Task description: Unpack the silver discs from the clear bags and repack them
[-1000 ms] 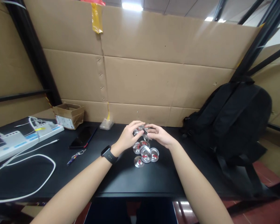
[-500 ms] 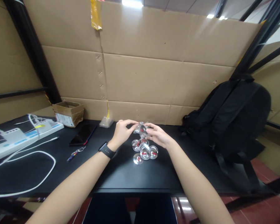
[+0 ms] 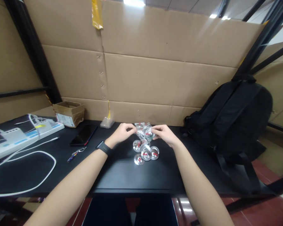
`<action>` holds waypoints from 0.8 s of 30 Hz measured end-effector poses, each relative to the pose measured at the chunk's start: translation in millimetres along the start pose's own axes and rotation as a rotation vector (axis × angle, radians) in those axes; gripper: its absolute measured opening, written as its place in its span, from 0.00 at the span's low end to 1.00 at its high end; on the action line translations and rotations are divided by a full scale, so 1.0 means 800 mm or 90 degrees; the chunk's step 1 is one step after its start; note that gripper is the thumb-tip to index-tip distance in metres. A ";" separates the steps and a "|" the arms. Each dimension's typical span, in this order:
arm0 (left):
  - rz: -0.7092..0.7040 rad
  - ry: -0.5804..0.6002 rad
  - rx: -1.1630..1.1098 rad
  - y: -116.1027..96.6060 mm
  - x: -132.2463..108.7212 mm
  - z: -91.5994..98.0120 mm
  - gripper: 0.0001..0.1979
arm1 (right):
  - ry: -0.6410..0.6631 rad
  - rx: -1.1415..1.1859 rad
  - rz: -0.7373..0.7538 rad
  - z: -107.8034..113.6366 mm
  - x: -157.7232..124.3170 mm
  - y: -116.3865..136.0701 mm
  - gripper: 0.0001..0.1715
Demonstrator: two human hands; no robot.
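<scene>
Fingertips of left hand (image 3: pixel 122 132) and right hand (image 3: pixel 164 135) are both pinched on a clear plastic packet (image 3: pixel 143 131), held between them just above the black table (image 3: pixel 122 175). Pile of silver discs (image 3: pixel 145 153) with red marks sits directly below. Smartwatch (image 3: pixel 103 147) on left wrist. Phone (image 3: pixel 83 135) to the left, backpack (image 3: pixel 235 116) to the right.

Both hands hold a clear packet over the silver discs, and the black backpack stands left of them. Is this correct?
No: the head view shows the black backpack right of the silver discs. The left hand and right hand do hold the clear packet.
</scene>
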State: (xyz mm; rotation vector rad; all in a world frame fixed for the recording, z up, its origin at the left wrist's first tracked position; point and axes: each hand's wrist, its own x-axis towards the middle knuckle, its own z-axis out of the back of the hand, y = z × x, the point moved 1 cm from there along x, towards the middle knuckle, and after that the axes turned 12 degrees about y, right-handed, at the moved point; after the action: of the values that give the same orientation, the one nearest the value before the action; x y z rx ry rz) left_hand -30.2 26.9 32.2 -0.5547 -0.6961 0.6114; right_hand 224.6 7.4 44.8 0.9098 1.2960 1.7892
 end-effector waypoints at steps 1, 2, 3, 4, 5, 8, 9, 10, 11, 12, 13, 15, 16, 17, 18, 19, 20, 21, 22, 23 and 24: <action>0.011 0.013 0.017 0.002 -0.001 -0.002 0.11 | -0.002 -0.059 -0.003 0.002 -0.002 0.002 0.14; 0.018 0.025 0.032 0.004 -0.001 -0.005 0.11 | -0.003 -0.108 -0.008 0.003 -0.004 0.004 0.14; 0.022 0.036 0.043 0.006 -0.001 -0.007 0.10 | -0.004 -0.146 -0.013 0.004 -0.006 0.005 0.14; 0.022 0.047 0.051 0.007 -0.001 -0.009 0.10 | -0.005 -0.170 -0.018 0.004 -0.006 0.005 0.14; 0.021 0.057 0.056 0.008 -0.001 -0.011 0.10 | -0.009 -0.185 -0.021 0.005 -0.006 0.005 0.14; 0.019 0.072 0.064 0.008 0.000 -0.013 0.09 | -0.030 -0.212 -0.014 0.007 -0.003 0.001 0.14; 0.020 0.074 0.066 0.008 0.000 -0.013 0.09 | -0.035 -0.217 -0.003 0.008 -0.002 -0.001 0.14; 0.021 0.075 0.067 0.007 0.000 -0.013 0.09 | -0.041 -0.217 0.012 0.009 -0.001 -0.002 0.14; 0.022 0.076 0.067 0.007 0.000 -0.012 0.09 | -0.044 -0.212 0.031 0.011 0.000 -0.003 0.13; 0.024 0.079 0.067 0.007 0.000 -0.012 0.09 | -0.045 -0.204 0.050 0.012 0.000 -0.004 0.13; 0.025 0.081 0.066 0.007 0.000 -0.012 0.09 | -0.048 -0.196 0.067 0.013 0.001 -0.004 0.13; 0.029 0.082 0.065 0.006 -0.001 -0.013 0.09 | -0.055 -0.185 0.089 0.014 0.000 -0.003 0.13; 0.032 0.081 0.065 0.006 -0.001 -0.013 0.09 | -0.062 -0.183 0.095 0.015 0.000 -0.003 0.14; 0.035 0.080 0.065 0.006 -0.001 -0.013 0.10 | -0.070 -0.181 0.101 0.015 0.000 -0.002 0.15; 0.037 0.079 0.062 0.005 -0.001 -0.013 0.10 | -0.078 -0.177 0.107 0.016 -0.001 -0.002 0.16; 0.039 0.080 0.057 0.005 -0.002 -0.013 0.11 | -0.087 -0.172 0.115 0.016 0.000 -0.002 0.16; 0.042 0.081 0.048 0.004 -0.002 -0.013 0.12 | -0.098 -0.168 0.126 0.017 0.000 -0.002 0.15; 0.045 0.081 0.037 0.004 -0.002 -0.013 0.13 | -0.112 -0.165 0.140 0.018 0.000 -0.001 0.14; 0.048 0.081 0.025 0.004 -0.002 -0.014 0.14 | -0.131 -0.163 0.157 0.019 0.001 -0.001 0.13; 0.051 0.078 0.014 0.004 -0.001 -0.014 0.15 | -0.153 -0.162 0.175 0.020 0.001 0.000 0.13; 0.052 0.068 0.005 0.004 -0.001 -0.015 0.15 | -0.176 -0.158 0.193 0.021 0.001 0.000 0.13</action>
State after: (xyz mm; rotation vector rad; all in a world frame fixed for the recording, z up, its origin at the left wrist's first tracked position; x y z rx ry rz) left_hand -22.9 25.7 22.3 -0.6072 -0.5721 0.6552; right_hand 238.5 15.7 49.1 1.2086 0.7744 1.9174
